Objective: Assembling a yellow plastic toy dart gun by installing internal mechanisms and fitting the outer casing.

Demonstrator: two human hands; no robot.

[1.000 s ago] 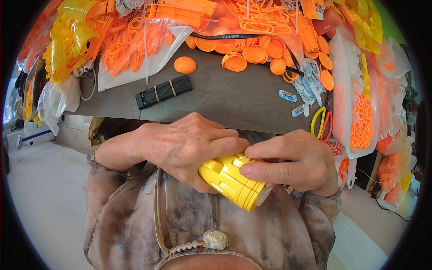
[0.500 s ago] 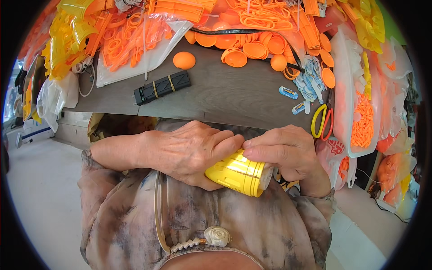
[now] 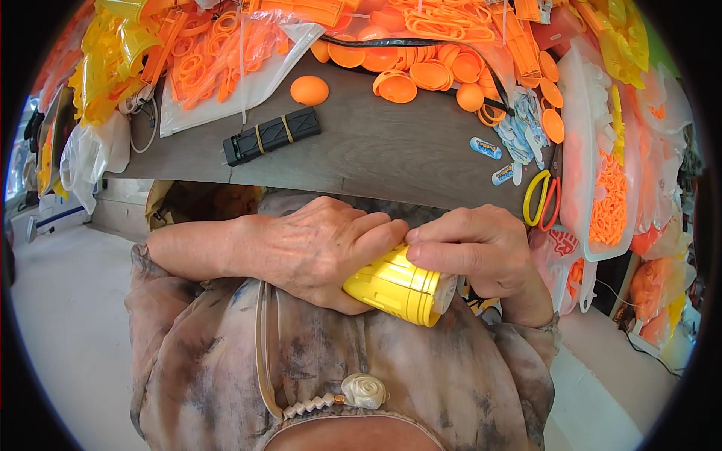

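A yellow ribbed plastic cylinder (image 3: 395, 287) lies tilted against my chest, its clear-looking end pointing to the lower right. My left hand (image 3: 323, 252) is wrapped over its left end, thumb and curled fingers closed on it. My right hand (image 3: 474, 252) grips its upper edge near the right end, with the fingertips pressed together close to my left fingers. Whatever the fingertips pinch there is hidden. Beyond my hands, on the dark tabletop (image 3: 376, 150), lies a black rectangular part (image 3: 271, 136) with two elastic bands around it.
An orange egg-shaped piece (image 3: 309, 90) sits on the table. Orange half-shells (image 3: 431, 74) and bagged orange parts (image 3: 214, 71) crowd the back. To the right are blue-white stickers (image 3: 520, 134), scissors (image 3: 543, 199) with yellow and red handles, and a bin (image 3: 575, 188) of small orange pieces.
Both hands keep their hold on the yellow cylinder, which has barely shifted. The tabletop appears slightly moved in the view.
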